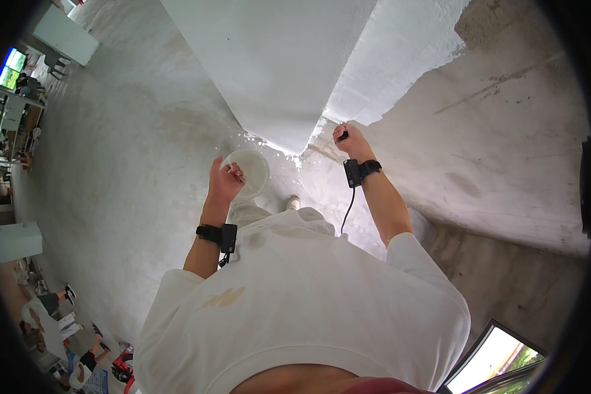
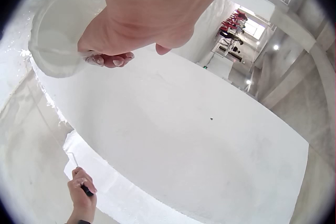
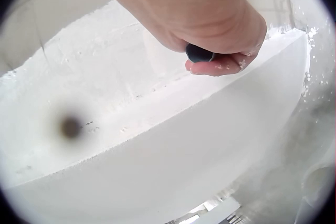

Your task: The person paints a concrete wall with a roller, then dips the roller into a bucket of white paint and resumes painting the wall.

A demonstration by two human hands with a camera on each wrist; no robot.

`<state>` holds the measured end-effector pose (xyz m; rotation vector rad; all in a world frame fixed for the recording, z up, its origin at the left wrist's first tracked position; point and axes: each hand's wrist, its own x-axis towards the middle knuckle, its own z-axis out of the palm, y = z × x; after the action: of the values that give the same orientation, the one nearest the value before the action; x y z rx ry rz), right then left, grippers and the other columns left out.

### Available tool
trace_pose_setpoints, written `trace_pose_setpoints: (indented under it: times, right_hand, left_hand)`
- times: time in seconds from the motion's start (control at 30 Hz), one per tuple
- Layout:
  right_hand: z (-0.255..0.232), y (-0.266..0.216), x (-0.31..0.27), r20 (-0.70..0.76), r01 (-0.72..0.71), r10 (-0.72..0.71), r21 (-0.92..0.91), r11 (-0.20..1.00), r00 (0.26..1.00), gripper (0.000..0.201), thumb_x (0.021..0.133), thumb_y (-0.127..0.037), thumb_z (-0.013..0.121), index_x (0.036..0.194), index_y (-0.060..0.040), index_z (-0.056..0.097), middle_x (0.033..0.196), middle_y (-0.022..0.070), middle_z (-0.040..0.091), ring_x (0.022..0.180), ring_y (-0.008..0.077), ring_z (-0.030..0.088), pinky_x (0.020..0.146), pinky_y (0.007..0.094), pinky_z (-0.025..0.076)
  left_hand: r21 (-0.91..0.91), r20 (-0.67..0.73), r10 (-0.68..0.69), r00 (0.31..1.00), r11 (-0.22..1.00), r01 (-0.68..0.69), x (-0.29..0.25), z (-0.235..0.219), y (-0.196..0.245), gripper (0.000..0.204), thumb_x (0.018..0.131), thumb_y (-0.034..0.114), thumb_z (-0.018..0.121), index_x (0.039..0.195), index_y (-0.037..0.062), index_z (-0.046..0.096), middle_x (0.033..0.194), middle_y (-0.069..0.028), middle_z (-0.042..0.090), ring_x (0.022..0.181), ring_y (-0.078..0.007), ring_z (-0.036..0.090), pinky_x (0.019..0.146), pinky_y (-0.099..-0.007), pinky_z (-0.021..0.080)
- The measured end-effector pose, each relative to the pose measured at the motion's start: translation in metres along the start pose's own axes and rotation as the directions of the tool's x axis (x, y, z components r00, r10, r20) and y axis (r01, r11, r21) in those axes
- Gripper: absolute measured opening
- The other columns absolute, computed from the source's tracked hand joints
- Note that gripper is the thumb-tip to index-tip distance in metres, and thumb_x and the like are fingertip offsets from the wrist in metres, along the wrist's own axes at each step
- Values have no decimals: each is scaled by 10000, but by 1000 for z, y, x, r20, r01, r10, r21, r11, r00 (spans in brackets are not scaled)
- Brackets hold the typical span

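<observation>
My right hand grips the black handle of a small tool beside the lower edge of the white-coated wall. In the left wrist view, a thin metal rod runs from that handle to the wall's foot; the tool's working end is hard to make out. The handle's dark butt shows in the right wrist view. With curled, white-smeared fingers, my left hand holds a pale, translucent bucket by its rim side, low in front of my body.
A white column stands ahead, with white splatters on the floor along its base. A screen is at the lower right. Desks, monitors and seated people are at the far left.
</observation>
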<state>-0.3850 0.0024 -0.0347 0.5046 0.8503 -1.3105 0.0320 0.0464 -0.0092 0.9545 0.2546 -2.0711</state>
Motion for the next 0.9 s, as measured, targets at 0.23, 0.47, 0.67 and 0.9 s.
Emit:
trace_pose_setpoints:
  times: [0.23,0.47,0.67,0.9]
  right_hand:
    - [-14,0,6,-4,8,-8,-18,1000,1000,215,985,-146,415,784,-70,399,603,9,454,479,112,453,395,206,401]
    - [-14,8,4,-46,22,-28,-121,992,999,285,1013,-225,384,763,-89,374,592,-2,419,463,98,408,385,209,381]
    - [-13,10,0,-56,15,-24,-145,989,998,299,1015,-244,375,755,-97,376,587,-4,409,460,94,400,381,204,362]
    - [-17,11,-4,-79,-9,-7,-203,979,997,308,1009,-252,390,740,-101,380,580,-5,411,440,93,390,371,204,345]
  left_hand:
    - [5,-19,4,1000,1000,-4,-4,2,-1,379,928,415,469,806,55,472,672,-28,429,634,-186,446,640,-329,393]
    - [-6,-37,5,999,1000,-5,-1,5,1,391,935,410,456,775,53,456,668,-36,418,635,-184,426,650,-335,389]
    - [-4,-41,4,999,1000,-4,1,4,2,402,933,417,459,759,55,457,669,-37,422,635,-187,428,648,-337,385]
    - [-18,-65,10,998,1000,-11,4,2,3,395,933,418,462,774,56,463,668,-37,432,638,-185,437,648,-338,393]
